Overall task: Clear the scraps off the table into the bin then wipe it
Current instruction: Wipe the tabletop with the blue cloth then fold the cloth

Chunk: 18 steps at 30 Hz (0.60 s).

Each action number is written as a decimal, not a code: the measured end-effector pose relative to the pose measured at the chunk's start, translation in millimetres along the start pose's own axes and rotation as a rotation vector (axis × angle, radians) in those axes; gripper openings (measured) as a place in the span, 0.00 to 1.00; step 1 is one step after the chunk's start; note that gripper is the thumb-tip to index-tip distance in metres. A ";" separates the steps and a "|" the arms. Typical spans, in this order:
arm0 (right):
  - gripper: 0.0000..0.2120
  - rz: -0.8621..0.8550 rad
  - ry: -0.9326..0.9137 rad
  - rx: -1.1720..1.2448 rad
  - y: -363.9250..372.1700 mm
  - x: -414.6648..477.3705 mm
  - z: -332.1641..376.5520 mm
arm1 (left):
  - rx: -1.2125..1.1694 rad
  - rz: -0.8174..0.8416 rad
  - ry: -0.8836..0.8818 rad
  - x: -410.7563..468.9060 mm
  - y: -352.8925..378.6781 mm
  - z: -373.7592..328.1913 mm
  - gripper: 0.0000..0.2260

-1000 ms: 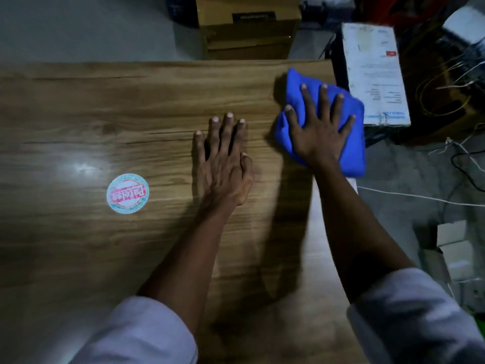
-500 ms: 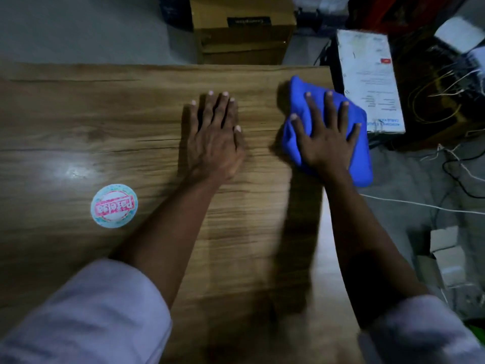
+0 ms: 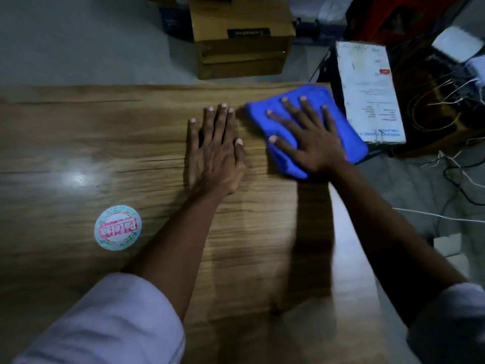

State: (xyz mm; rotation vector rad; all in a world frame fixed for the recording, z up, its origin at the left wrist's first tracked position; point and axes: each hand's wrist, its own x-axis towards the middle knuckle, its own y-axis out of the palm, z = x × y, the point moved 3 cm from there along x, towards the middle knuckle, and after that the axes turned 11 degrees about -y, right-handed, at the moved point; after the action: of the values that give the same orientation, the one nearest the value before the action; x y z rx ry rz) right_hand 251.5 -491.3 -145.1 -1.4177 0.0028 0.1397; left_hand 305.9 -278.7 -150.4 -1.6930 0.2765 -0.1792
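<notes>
Right hand (image 3: 312,143), fingers spread flat, presses cloth (image 3: 351,141) at table's (image 3: 131,143) one-o'clock corner. Left hand (image 3: 212,153) lies flat, fingers together. Even, overlapping strokes should serve.

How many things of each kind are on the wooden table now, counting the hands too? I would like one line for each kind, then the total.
Hands: 2, the left hand flat on the wood, the right hand pressing on the cloth
Blue cloth: 1
Round sticker: 1
Total: 4
</notes>
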 end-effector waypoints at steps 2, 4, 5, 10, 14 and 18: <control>0.29 -0.039 0.251 0.083 -11.5 16.5 -31.6 | 0.006 0.004 0.007 0.6 0.4 -0.3 0.30; 0.30 -0.117 0.499 0.150 -13.3 32.0 -29.3 | 0.009 0.000 0.010 0.3 0.3 1.3 0.30; 0.30 -0.128 0.527 0.136 -10.7 37.3 -12.8 | 0.008 -0.007 0.010 -0.2 -0.2 2.3 0.29; 0.29 -0.102 -0.132 -0.051 13.3 20.7 64.5 | 0.006 -0.023 0.005 0.3 -3.5 2.2 0.31; 0.31 -0.065 0.056 -0.014 -7.0 24.5 -8.1 | 0.006 -0.006 0.008 -0.5 -2.4 2.1 0.31; 0.33 -0.148 0.534 0.080 -5.5 20.6 11.3 | -0.012 0.002 0.005 0.5 -1.9 3.9 0.32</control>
State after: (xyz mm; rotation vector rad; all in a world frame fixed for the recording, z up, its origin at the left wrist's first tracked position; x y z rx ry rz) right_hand 271.6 -479.0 -139.6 -1.3340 0.3392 -0.3594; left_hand 307.6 -274.9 -149.1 -1.7040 0.2828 -0.1808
